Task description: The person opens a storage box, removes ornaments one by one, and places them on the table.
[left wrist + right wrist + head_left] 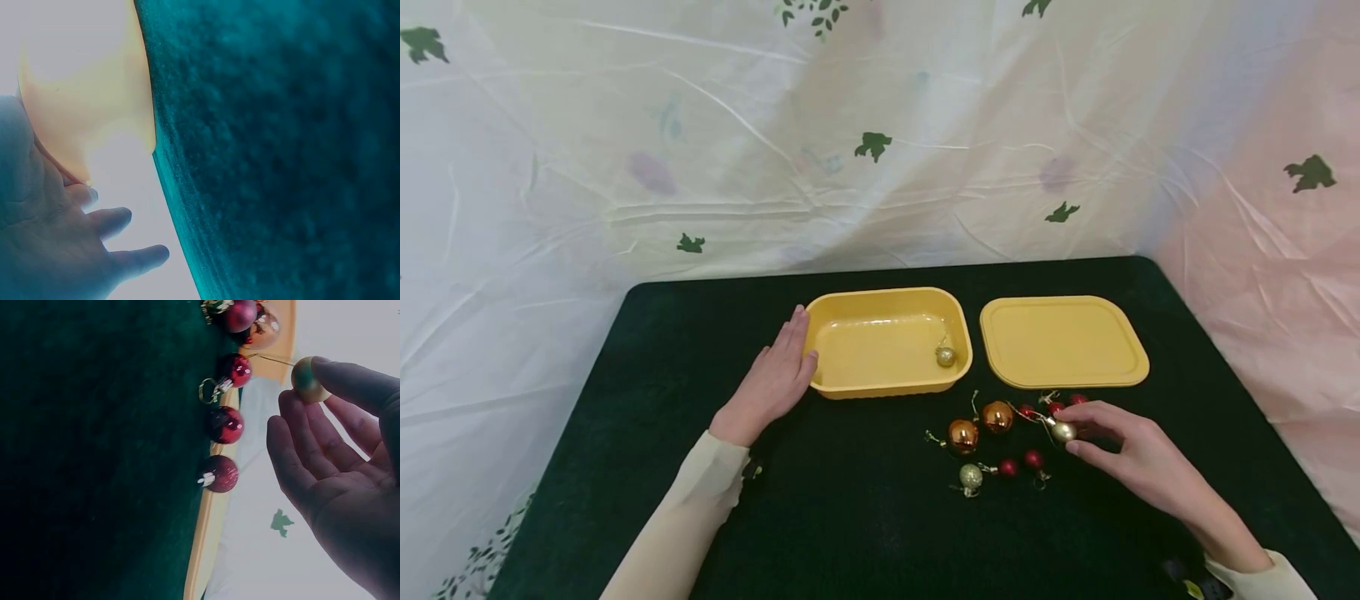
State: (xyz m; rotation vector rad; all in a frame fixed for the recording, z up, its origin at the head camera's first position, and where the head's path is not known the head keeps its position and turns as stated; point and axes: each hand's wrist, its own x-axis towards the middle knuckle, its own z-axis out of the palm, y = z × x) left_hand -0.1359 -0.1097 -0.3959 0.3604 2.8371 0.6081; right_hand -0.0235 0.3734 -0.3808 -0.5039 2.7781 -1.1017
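My left hand (772,375) rests with straight fingers against the left wall of a yellow plastic container (880,390). The left wrist view shows its spread fingers beside the pale container side (94,106). One gold bauble (945,357) lies inside, near the right end. Thumb and fingertips of my right hand (1138,458) pinch a shiny gold Christmas bauble (1063,432), held just off the table among other baubles. In the right wrist view this gold bauble (306,381) sits between thumb and fingers, with its string trailing away.
Around the right hand lie two copper baubles (997,417), several small red baubles (1008,467) and a glittery gold bauble (971,476). A yellow lid (1063,342) lies flat right of the container. Dark green cloth (850,517) covers the table; a patterned white curtain (737,167) hangs behind.
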